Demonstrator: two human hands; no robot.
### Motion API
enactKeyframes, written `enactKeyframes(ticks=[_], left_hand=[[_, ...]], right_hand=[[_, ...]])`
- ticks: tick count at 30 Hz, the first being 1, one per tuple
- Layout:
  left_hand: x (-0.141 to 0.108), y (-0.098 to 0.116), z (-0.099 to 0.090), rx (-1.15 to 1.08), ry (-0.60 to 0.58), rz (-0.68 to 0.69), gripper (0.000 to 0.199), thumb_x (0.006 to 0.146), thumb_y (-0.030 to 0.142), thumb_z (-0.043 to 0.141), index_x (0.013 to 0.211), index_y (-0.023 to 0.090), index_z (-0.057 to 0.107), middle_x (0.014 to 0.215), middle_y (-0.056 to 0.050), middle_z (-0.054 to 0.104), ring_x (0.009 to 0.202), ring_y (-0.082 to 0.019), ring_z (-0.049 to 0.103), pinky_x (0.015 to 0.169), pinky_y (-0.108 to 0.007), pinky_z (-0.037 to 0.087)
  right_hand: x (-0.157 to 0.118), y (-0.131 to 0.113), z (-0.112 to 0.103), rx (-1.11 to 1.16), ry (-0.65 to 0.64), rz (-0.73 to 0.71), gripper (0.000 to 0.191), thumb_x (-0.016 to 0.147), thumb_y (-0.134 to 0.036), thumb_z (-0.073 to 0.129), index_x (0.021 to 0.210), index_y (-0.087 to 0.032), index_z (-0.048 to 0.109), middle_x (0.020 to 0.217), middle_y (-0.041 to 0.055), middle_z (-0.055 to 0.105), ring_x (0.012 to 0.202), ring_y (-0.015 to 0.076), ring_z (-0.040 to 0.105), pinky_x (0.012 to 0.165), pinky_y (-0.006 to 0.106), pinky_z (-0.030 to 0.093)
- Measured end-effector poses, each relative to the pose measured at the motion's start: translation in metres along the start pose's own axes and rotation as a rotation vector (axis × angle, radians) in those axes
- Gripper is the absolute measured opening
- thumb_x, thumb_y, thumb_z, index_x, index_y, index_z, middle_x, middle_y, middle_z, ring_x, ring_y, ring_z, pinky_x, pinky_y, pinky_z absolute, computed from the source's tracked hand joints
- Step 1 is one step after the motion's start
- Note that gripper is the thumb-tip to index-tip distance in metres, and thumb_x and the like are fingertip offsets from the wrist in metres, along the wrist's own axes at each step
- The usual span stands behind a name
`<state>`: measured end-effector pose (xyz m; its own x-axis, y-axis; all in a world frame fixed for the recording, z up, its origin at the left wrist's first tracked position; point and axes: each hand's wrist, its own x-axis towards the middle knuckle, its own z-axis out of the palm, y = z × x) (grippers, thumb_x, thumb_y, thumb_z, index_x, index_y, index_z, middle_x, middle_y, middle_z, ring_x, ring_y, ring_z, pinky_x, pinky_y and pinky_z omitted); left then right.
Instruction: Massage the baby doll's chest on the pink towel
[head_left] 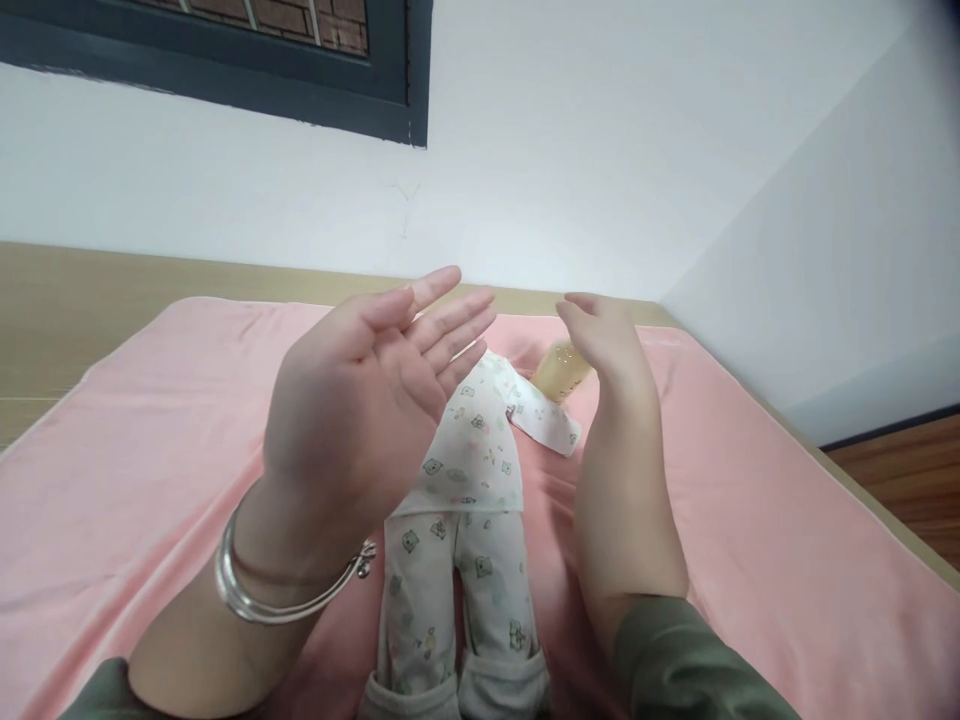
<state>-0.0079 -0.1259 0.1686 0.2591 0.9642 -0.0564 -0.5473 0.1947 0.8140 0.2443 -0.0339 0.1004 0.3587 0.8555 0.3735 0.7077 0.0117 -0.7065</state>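
My left hand (367, 390) is raised with its palm turned up and its fingers stretched out, holding nothing. A silver bangle (255, 605) circles that wrist. My right hand (604, 335) is held up opposite, seen edge-on, its thumb and the fingers that show extended with nothing between them. Beneath and between my hands lies a small white printed top (476, 450), one sleeve spread to the right. Matching printed pants (491, 590) with cuffed legs lie below its hem. A yellowish rounded object (561, 370), partly hidden by my right hand, sits beside the sleeve; its kind is unclear.
A pink cloth (757, 500) covers most of the wooden surface (90, 285) under the clothes. White walls (555, 150) meet in a corner behind and to the right. A dark-framed window (386, 80) is at upper left, and brown wood (907, 480) shows at far right.
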Motion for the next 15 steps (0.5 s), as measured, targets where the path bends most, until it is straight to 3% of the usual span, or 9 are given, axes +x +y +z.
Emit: enactKeyframes(ticks=[4,8,12,15], left_hand=[[0.007,-0.005,0.000,-0.001,0.020,0.014,0.050,0.099,0.033,0.039,0.144,0.023,0.057,0.147,-0.008,0.065,0.159,-0.028,0.041,0.129,-0.046,0.043],[0.028,-0.016,-0.002,-0.003,0.109,0.094,0.051,0.102,0.029,0.040,0.150,0.021,0.053,0.159,-0.005,0.056,0.161,-0.024,0.037,0.133,-0.038,0.037],[0.035,-0.029,0.001,-0.012,0.141,0.095,0.052,0.109,0.029,0.034,0.157,0.012,0.043,0.171,-0.006,0.041,0.161,-0.020,0.036,0.135,-0.034,0.032],[0.025,-0.028,0.009,0.049,0.158,0.272,0.050,0.112,0.030,0.032,0.155,0.007,0.045,0.167,-0.005,0.047,0.155,-0.013,0.044,0.131,-0.022,0.037]], right_hand=[[-0.018,-0.035,0.001,0.170,0.007,-0.034,0.048,0.091,-0.038,0.056,0.133,-0.019,0.069,0.155,0.0135,0.059,0.152,0.0348,0.049,0.130,0.061,0.035],[-0.048,-0.074,0.015,0.308,-0.027,-0.103,0.057,0.096,-0.041,0.051,0.150,-0.022,0.055,0.172,0.0071,0.038,0.164,0.0296,0.028,0.136,0.058,0.026],[-0.077,-0.101,0.043,0.487,-0.183,-0.146,0.069,0.099,-0.053,0.043,0.159,-0.018,0.042,0.178,0.0029,0.024,0.168,0.0191,0.017,0.139,0.042,0.020],[-0.100,-0.116,0.057,0.598,-0.377,-0.223,0.081,0.101,-0.067,0.030,0.166,-0.018,0.030,0.178,-0.0012,0.022,0.168,0.0178,0.008,0.139,0.042,0.014]])
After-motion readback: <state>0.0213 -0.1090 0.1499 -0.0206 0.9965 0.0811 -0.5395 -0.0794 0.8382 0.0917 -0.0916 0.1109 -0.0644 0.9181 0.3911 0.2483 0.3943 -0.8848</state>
